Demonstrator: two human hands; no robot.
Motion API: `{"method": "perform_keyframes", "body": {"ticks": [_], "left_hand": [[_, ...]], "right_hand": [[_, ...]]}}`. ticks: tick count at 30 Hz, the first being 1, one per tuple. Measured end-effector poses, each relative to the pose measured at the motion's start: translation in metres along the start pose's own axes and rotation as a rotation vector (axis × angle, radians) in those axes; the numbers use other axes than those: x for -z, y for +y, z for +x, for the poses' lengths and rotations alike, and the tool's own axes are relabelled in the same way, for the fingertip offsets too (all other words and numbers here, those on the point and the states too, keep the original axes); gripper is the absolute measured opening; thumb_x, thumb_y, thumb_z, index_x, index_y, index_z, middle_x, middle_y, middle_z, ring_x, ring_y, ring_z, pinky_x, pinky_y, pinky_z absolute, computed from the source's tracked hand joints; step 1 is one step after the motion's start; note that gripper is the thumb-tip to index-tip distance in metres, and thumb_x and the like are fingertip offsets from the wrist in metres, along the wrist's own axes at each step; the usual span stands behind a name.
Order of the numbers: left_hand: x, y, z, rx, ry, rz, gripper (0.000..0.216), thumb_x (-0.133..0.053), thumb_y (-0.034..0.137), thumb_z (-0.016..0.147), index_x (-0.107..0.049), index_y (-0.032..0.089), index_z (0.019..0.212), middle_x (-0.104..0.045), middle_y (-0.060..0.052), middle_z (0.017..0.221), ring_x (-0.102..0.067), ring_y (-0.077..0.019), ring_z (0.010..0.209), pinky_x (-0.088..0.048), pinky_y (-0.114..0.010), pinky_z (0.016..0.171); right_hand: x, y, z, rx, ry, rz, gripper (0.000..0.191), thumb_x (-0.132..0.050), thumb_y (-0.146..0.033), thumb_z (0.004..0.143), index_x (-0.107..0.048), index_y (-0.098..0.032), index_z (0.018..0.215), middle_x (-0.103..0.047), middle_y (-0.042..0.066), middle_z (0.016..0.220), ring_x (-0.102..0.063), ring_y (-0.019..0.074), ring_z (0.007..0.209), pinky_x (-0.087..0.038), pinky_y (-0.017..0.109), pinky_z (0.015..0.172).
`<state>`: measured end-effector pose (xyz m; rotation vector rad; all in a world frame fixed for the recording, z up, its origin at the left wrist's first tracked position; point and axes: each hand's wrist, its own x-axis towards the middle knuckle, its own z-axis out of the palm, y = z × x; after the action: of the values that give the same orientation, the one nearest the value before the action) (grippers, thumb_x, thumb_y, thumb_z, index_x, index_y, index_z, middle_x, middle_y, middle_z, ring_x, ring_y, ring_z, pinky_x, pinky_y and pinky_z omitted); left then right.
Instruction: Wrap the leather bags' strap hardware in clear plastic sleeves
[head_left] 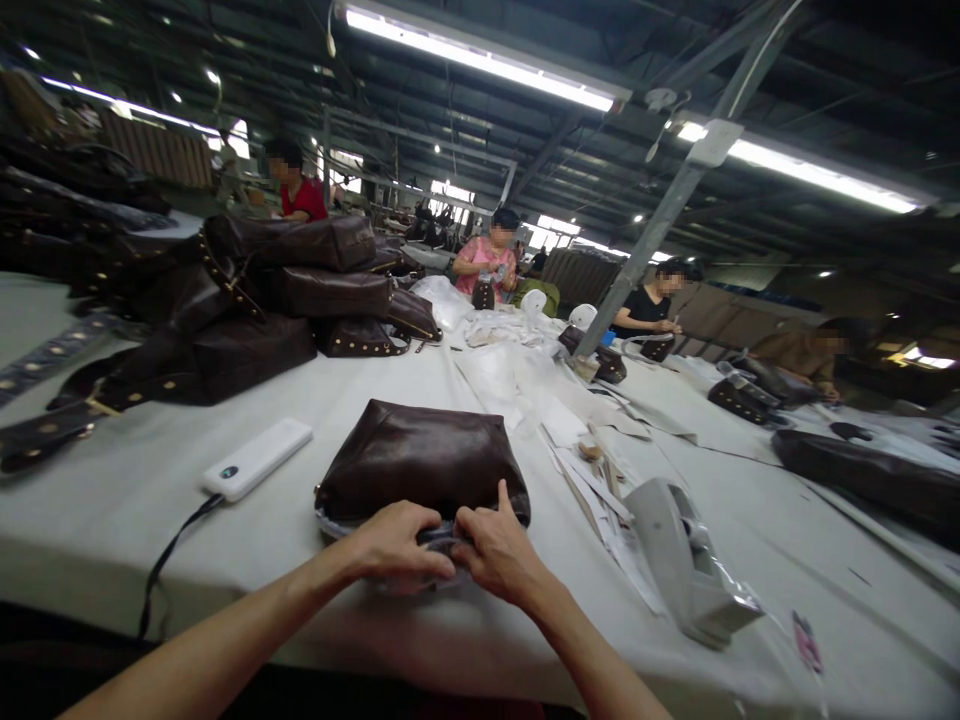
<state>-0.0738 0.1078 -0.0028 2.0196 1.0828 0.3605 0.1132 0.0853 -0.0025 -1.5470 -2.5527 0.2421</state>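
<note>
Both forearms reach forward over the table (135, 500). The left hand (397, 545) and right hand (499, 550) lie close together, palms down. Their bent fingers pinch the clear plastic (444, 541) at the near edge of the brown bag (420, 455), which lies just beyond the fingers.

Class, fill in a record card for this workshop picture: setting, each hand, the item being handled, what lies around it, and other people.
Setting: workshop, long white table
Left hand: left hand grips the near edge of the brown leather bag
Right hand: right hand pinches the same edge, thumb raised, close beside the left
Left of bag: white power bank with black cable
Right of bag: tape dispenser, paper strips
Behind: stack of brown studded bags
People: co-workers at the table's far end
</note>
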Motion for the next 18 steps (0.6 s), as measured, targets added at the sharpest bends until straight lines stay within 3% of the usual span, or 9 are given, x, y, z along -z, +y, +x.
{"method": "perform_keyframes", "body": {"ticks": [4, 6, 8, 10, 11, 14, 16, 18], "left_hand": [[-0.003, 0.005, -0.001, 0.020, 0.070, 0.089, 0.020, -0.060, 0.038, 0.069, -0.061, 0.018, 0.065, -0.050, 0.003, 0.058, -0.046, -0.0146, 0.057, -0.025, -0.025, 0.052], [-0.001, 0.006, 0.000, 0.035, 0.049, 0.005, 0.020, -0.059, 0.037, 0.070, -0.061, 0.018, 0.065, -0.052, 0.003, 0.060, -0.048, -0.0153, 0.060, -0.027, -0.024, 0.052], [0.002, 0.004, 0.002, 0.037, 0.009, -0.122, 0.019, -0.059, 0.035, 0.069, -0.062, 0.017, 0.067, -0.054, 0.003, 0.063, -0.049, -0.0158, 0.063, -0.030, -0.023, 0.053], [0.004, 0.001, 0.006, 0.043, -0.031, -0.242, 0.017, -0.059, 0.033, 0.068, -0.064, 0.016, 0.069, -0.056, 0.002, 0.064, -0.051, -0.0158, 0.064, -0.032, -0.023, 0.053], [0.005, 0.000, 0.008, 0.051, -0.052, -0.293, 0.017, -0.060, 0.032, 0.067, -0.064, 0.016, 0.070, -0.056, 0.002, 0.064, -0.051, -0.0157, 0.063, -0.033, -0.023, 0.053], [0.007, -0.002, 0.013, 0.074, -0.088, -0.393, 0.018, -0.062, 0.032, 0.066, -0.065, 0.015, 0.071, -0.058, 0.002, 0.062, -0.052, -0.0156, 0.060, -0.035, -0.024, 0.053], [0.008, -0.001, 0.015, 0.073, -0.084, -0.417, 0.019, -0.063, 0.033, 0.066, -0.066, 0.014, 0.072, -0.060, 0.001, 0.063, -0.053, -0.0158, 0.061, -0.037, -0.024, 0.055], [0.011, 0.001, 0.015, 0.069, -0.074, -0.427, 0.021, -0.064, 0.034, 0.066, -0.067, 0.014, 0.072, -0.062, 0.000, 0.065, -0.054, -0.0162, 0.063, -0.038, -0.024, 0.056]], "right_hand": [[0.001, 0.004, -0.001, 0.039, 0.082, 0.048, 0.001, -0.058, -0.019, 0.083, -0.058, -0.019, 0.083, -0.065, -0.001, 0.073, -0.063, 0.0178, 0.075, -0.015, 0.061, 0.111], [0.001, 0.008, -0.008, 0.083, 0.236, 0.109, 0.003, -0.055, -0.019, 0.086, -0.057, -0.020, 0.084, -0.065, -0.001, 0.075, -0.062, 0.0166, 0.075, -0.018, 0.059, 0.110], [-0.003, 0.014, -0.021, 0.115, 0.476, 0.165, 0.007, -0.051, -0.019, 0.089, -0.056, -0.020, 0.085, -0.065, 0.000, 0.077, -0.061, 0.0166, 0.076, -0.030, 0.052, 0.107], [-0.012, 0.019, -0.037, 0.108, 0.652, 0.178, 0.010, -0.049, -0.019, 0.090, -0.056, -0.020, 0.084, -0.064, 0.003, 0.077, -0.060, 0.0178, 0.077, -0.043, 0.042, 0.094], [-0.019, 0.021, -0.046, 0.085, 0.672, 0.166, 0.012, -0.048, -0.019, 0.091, -0.057, -0.020, 0.083, -0.063, 0.004, 0.076, -0.060, 0.0184, 0.076, -0.046, 0.037, 0.087], [-0.040, 0.022, -0.064, 0.055, 0.486, 0.077, 0.018, -0.044, -0.016, 0.092, -0.062, -0.019, 0.089, -0.067, 0.006, 0.080, -0.062, 0.0200, 0.079, -0.049, 0.035, 0.080], [-0.052, 0.020, -0.067, 0.059, 0.319, 0.041, 0.024, -0.048, -0.020, 0.091, -0.061, -0.019, 0.111, -0.069, 0.009, 0.105, -0.061, 0.0242, 0.101, -0.045, 0.042, 0.095], [-0.060, 0.015, -0.067, 0.040, 0.185, 0.033, 0.048, -0.057, -0.031, 0.087, -0.049, -0.018, 0.133, -0.057, 0.012, 0.133, -0.048, 0.0297, 0.125, -0.032, 0.052, 0.109]]}}
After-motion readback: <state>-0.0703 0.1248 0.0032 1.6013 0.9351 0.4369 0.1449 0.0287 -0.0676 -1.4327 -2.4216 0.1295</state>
